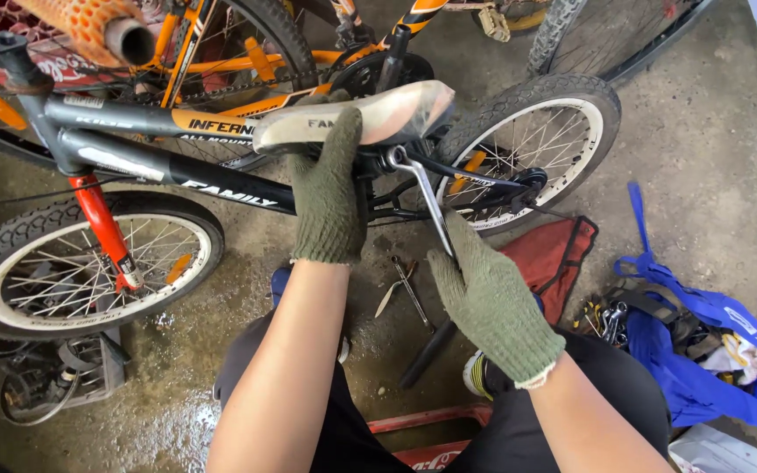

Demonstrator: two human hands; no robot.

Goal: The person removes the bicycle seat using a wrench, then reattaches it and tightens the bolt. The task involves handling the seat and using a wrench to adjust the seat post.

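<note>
A small black and grey bicycle [177, 180] stands across the view on wet concrete. My left hand [326, 188], in a green knit glove, grips the underside of its pale saddle [361, 118]. My right hand [484, 293], also gloved, is closed on the handle of a long metal wrench [422, 188]. The wrench head sits on the bolt under the saddle. The front wheel [81, 263] with a red fork is at the left, the rear wheel [527, 149] at the right.
An orange bicycle [247, 61] stands behind. Pliers [400, 285] lie on the ground below the frame. A red cloth bag [554, 258] and a blue bag [703, 342] with tools are at the right. A red crate [422, 438] sits under me.
</note>
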